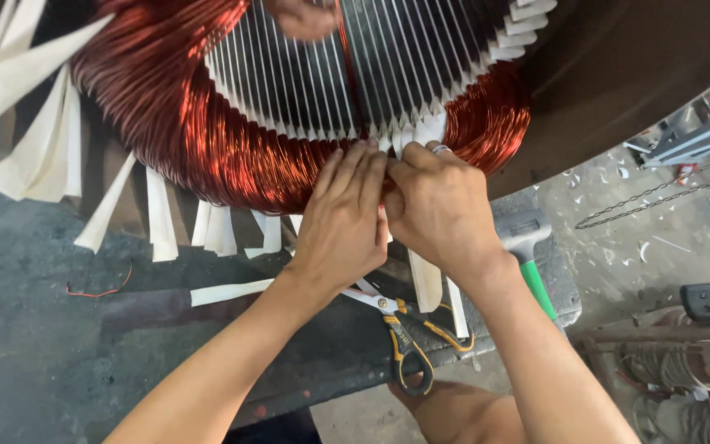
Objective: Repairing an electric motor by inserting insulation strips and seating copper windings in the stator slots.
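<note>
We have both hands at the near edge of the copper winding [232,156] — our left hand [343,222] and right hand [441,210] meet fingertip to fingertip, pinched together on a white insulation strip [411,136] where the coil leaves the slotted stator core [355,66]. Left of that spot many paper strips [158,218] already hang out of the winding; right of it the copper looks bare, so by our judgement part of the ring remains. Below the winding lie scissors [404,329] and a green-handled mallet [527,247] — another person's hand [306,18] reaches in from above
</note>
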